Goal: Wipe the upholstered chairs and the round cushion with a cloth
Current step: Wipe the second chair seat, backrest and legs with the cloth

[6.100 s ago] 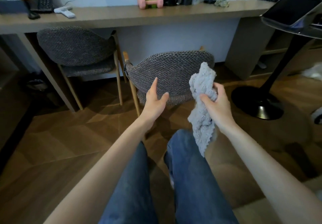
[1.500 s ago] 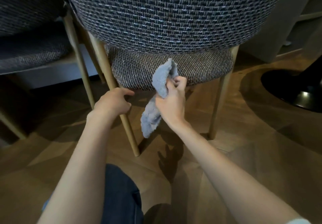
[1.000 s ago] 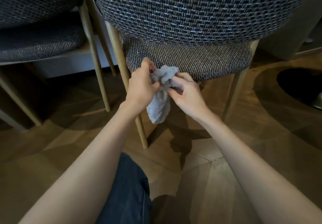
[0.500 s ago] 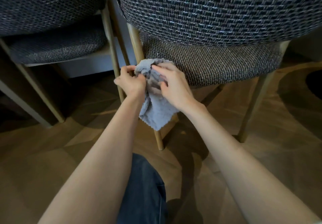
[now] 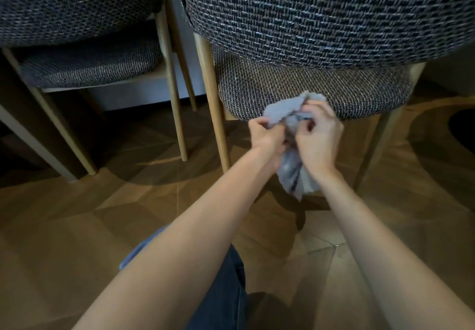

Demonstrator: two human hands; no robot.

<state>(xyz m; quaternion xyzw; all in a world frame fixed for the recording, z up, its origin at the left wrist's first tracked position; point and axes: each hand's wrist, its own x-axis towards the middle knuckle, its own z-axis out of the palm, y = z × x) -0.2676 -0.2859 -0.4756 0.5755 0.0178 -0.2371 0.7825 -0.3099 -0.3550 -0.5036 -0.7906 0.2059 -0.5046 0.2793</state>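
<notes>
Cloth (image 5: 282, 112): bunched between both hands, held against the lower rear rim of the seat (image 5: 347, 90) of the near chair (image 5: 321, 16). A tail of it hangs below the wrists, clear of the floor (image 5: 102, 214).

Change: a second and a half ago the right hand alone carried the cloth while the left gripped the rear leg (image 5: 213, 103). The left has since let go of the leg and joined the right. In the last half second the pair has shifted from the leg corner to a spot further right along the seat rim.

Hands: the left hand (image 5: 266, 134) has its fingers curled round the upper left fold. The right hand (image 5: 318, 137) has its fingers curled over the bundle. The two hands are almost touching.

Judgement: the cloth is being regathered into a pad, so a wiping stroke on the seat rim looks about to start. No surface shows signs of wiping, though the weave would hide them. The second chair (image 5: 77, 8) stands to the left, untouched. The round cushion is out of view
</notes>
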